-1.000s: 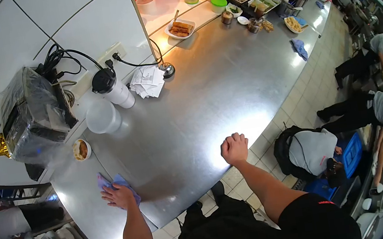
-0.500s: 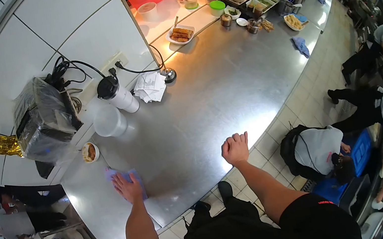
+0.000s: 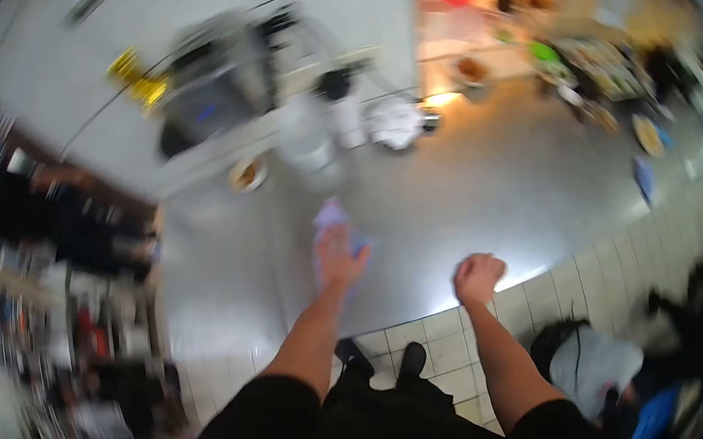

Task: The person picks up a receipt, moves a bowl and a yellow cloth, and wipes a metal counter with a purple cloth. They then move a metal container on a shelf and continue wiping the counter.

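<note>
My left hand (image 3: 341, 256) lies flat on a light purple cloth (image 3: 330, 213), pressing it against the steel counter (image 3: 223, 277). Its fingers are stretched out over the cloth, though motion smears them. Close to the counter's front edge, my right hand (image 3: 479, 278) is loosely curled, with nothing visible in it. Beyond the cloth stand a translucent white tub (image 3: 306, 144) and a small white bowl (image 3: 248, 175) with brownish food.
At the wall are a plastic-wrapped machine (image 3: 218, 75), a white bottle with a black lid (image 3: 346, 115) and crumpled papers (image 3: 396, 124). Food trays (image 3: 602, 69) and a blue cloth (image 3: 643, 179) lie right. A crouching person (image 3: 591, 365) is on the floor at right.
My view has swung left and blurred. My left hand has slid the purple cloth to the right along the counter. My right hand stays curled near the front edge.
</note>
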A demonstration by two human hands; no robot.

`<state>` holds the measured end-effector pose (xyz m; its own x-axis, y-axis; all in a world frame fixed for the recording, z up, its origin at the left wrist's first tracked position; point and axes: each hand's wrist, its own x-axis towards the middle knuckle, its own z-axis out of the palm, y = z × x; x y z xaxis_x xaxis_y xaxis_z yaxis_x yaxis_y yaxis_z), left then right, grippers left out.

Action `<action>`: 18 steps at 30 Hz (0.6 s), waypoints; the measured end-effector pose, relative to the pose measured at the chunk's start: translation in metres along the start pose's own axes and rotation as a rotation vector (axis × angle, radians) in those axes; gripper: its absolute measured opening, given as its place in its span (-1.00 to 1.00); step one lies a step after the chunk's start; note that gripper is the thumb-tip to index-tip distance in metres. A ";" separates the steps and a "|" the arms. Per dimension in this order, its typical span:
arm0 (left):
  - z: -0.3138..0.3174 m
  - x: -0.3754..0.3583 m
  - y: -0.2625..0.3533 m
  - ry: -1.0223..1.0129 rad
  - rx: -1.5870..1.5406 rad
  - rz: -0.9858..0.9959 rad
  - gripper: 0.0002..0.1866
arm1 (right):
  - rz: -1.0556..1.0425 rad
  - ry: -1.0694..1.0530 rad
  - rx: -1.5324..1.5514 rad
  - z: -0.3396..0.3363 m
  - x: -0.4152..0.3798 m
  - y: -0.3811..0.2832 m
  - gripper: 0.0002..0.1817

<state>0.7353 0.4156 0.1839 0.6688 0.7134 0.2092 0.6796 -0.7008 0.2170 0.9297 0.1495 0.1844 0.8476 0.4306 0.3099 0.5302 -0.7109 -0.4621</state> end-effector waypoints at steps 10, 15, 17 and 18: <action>-0.043 -0.114 -0.007 -0.130 -0.150 0.099 -0.20 | -0.233 0.050 0.183 0.001 -0.004 0.001 -0.69; -0.063 -0.160 -0.048 -0.113 -0.152 -0.073 -0.26 | -0.011 0.058 0.495 0.005 -0.006 0.031 -0.41; -0.067 -0.176 -0.069 -0.073 -0.147 -0.184 -0.26 | 0.051 0.040 0.496 0.001 -0.006 0.039 -0.38; -0.062 -0.182 -0.080 -0.071 -0.123 -0.243 -0.25 | 0.044 0.043 0.500 0.002 -0.003 0.038 -0.38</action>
